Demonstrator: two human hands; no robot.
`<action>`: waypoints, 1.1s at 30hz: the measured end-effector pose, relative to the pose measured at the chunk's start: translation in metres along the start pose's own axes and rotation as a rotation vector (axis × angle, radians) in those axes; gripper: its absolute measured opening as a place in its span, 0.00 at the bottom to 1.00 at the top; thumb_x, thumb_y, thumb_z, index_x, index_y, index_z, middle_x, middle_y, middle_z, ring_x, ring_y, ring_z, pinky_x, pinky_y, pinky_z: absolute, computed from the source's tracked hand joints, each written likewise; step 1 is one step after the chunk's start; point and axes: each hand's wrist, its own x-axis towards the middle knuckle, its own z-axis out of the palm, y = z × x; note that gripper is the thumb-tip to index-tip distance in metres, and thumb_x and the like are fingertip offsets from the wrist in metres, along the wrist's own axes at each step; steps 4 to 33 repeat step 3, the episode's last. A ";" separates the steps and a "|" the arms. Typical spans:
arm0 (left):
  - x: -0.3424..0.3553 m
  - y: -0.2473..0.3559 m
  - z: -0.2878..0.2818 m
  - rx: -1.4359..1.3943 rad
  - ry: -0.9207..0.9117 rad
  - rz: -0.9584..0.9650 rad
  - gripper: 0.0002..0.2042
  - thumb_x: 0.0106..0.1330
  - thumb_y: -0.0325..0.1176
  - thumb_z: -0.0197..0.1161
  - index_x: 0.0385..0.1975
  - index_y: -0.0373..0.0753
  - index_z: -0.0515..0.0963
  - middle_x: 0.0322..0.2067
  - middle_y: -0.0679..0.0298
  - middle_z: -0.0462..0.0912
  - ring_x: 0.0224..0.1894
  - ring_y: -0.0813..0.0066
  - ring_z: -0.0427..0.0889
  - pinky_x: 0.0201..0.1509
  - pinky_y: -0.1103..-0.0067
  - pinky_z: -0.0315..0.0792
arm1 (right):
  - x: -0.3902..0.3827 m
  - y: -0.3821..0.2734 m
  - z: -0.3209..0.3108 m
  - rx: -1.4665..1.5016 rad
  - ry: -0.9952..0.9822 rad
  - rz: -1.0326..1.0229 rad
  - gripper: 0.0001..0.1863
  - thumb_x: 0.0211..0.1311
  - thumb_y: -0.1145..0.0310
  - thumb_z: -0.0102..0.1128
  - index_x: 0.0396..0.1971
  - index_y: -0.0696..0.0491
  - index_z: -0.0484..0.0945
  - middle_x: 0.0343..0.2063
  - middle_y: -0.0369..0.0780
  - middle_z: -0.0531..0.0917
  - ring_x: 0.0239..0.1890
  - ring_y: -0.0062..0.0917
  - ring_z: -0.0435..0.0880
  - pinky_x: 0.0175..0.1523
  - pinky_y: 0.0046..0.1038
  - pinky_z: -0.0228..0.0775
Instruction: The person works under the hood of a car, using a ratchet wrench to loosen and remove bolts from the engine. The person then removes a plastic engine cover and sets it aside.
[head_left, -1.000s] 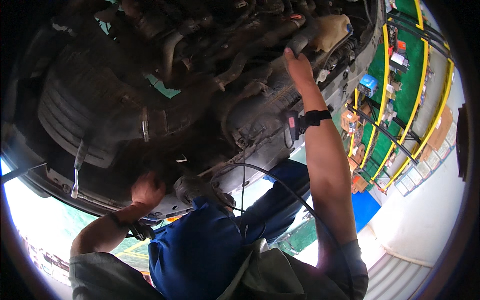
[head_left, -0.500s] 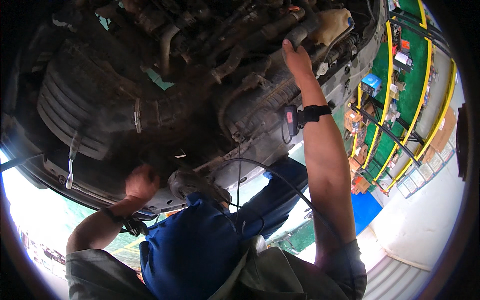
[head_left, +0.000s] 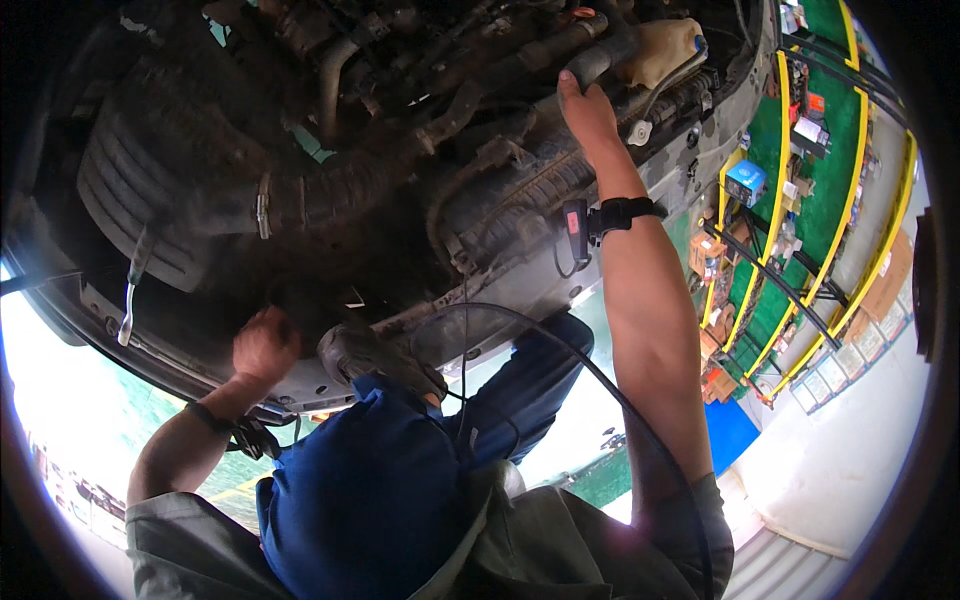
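My right hand (head_left: pixel 590 118) is closed around the end of a thick black hose (head_left: pixel 605 57) beside the pale plastic reservoir (head_left: pixel 665 52); most of its fingertips are hidden behind the hose. Down at the near left, my left hand (head_left: pixel 266 348) reaches into the dark gap behind the car's front edge. Its fingers are bent and partly lost in shadow, so what they grip cannot be made out. Left of it, a dark-handled tool with a shiny metal shaft (head_left: pixel 127 312) lies by a ribbed black housing (head_left: pixel 135 200). A metal clamp (head_left: pixel 263 207) circles the corrugated duct (head_left: pixel 345 190).
Below the car's front edge are blue trouser legs (head_left: pixel 375 470) and a dark shoe (head_left: pixel 362 355). A black cable (head_left: pixel 590 370) loops across toward my right arm. Yellow-edged shelving (head_left: pixel 780 230) with boxes stands on the right, with a blue box (head_left: pixel 745 182) on it.
The whole view has shifted slightly, carrying the engine bay up and left. My left hand shows a little further up and left; my right hand stays at the hose.
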 end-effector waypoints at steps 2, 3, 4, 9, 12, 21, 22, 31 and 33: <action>0.000 -0.003 0.001 -0.028 0.004 0.017 0.10 0.65 0.40 0.62 0.37 0.41 0.80 0.42 0.52 0.85 0.49 0.48 0.84 0.51 0.55 0.78 | 0.005 0.003 -0.001 -0.021 -0.036 -0.028 0.57 0.68 0.22 0.36 0.79 0.56 0.46 0.76 0.52 0.58 0.75 0.53 0.63 0.66 0.56 0.74; 0.001 -0.006 0.000 0.041 -0.074 0.008 0.13 0.64 0.41 0.63 0.43 0.41 0.79 0.46 0.52 0.85 0.50 0.48 0.84 0.51 0.55 0.78 | 0.008 0.005 -0.002 -0.021 -0.047 -0.041 0.58 0.67 0.21 0.36 0.79 0.56 0.46 0.76 0.51 0.58 0.75 0.53 0.63 0.66 0.54 0.75; 0.001 -0.006 0.000 0.041 -0.074 0.008 0.13 0.64 0.41 0.63 0.43 0.41 0.79 0.46 0.52 0.85 0.50 0.48 0.84 0.51 0.55 0.78 | 0.008 0.005 -0.002 -0.021 -0.047 -0.041 0.58 0.67 0.21 0.36 0.79 0.56 0.46 0.76 0.51 0.58 0.75 0.53 0.63 0.66 0.54 0.75; 0.001 -0.006 0.000 0.041 -0.074 0.008 0.13 0.64 0.41 0.63 0.43 0.41 0.79 0.46 0.52 0.85 0.50 0.48 0.84 0.51 0.55 0.78 | 0.008 0.005 -0.002 -0.021 -0.047 -0.041 0.58 0.67 0.21 0.36 0.79 0.56 0.46 0.76 0.51 0.58 0.75 0.53 0.63 0.66 0.54 0.75; 0.001 -0.006 0.000 0.041 -0.074 0.008 0.13 0.64 0.41 0.63 0.43 0.41 0.79 0.46 0.52 0.85 0.50 0.48 0.84 0.51 0.55 0.78 | 0.008 0.005 -0.002 -0.021 -0.047 -0.041 0.58 0.67 0.21 0.36 0.79 0.56 0.46 0.76 0.51 0.58 0.75 0.53 0.63 0.66 0.54 0.75; 0.001 -0.006 0.000 0.041 -0.074 0.008 0.13 0.64 0.41 0.63 0.43 0.41 0.79 0.46 0.52 0.85 0.50 0.48 0.84 0.51 0.55 0.78 | 0.008 0.005 -0.002 -0.021 -0.047 -0.041 0.58 0.67 0.21 0.36 0.79 0.56 0.46 0.76 0.51 0.58 0.75 0.53 0.63 0.66 0.54 0.75; 0.001 -0.006 0.000 0.041 -0.074 0.008 0.13 0.64 0.41 0.63 0.43 0.41 0.79 0.46 0.52 0.85 0.50 0.48 0.84 0.51 0.55 0.78 | 0.008 0.005 -0.002 -0.021 -0.047 -0.041 0.58 0.67 0.21 0.36 0.79 0.56 0.46 0.76 0.51 0.58 0.75 0.53 0.63 0.66 0.54 0.75; 0.001 -0.006 0.000 0.041 -0.074 0.008 0.13 0.64 0.41 0.63 0.43 0.41 0.79 0.46 0.52 0.85 0.50 0.48 0.84 0.51 0.55 0.78 | 0.008 0.005 -0.002 -0.021 -0.047 -0.041 0.58 0.67 0.21 0.36 0.79 0.56 0.46 0.76 0.51 0.58 0.75 0.53 0.63 0.66 0.54 0.75; 0.001 -0.006 0.000 0.041 -0.074 0.008 0.13 0.64 0.41 0.63 0.43 0.41 0.79 0.46 0.52 0.85 0.50 0.48 0.84 0.51 0.55 0.78 | 0.008 0.005 -0.002 -0.021 -0.047 -0.041 0.58 0.67 0.21 0.36 0.79 0.56 0.46 0.76 0.51 0.58 0.75 0.53 0.63 0.66 0.54 0.75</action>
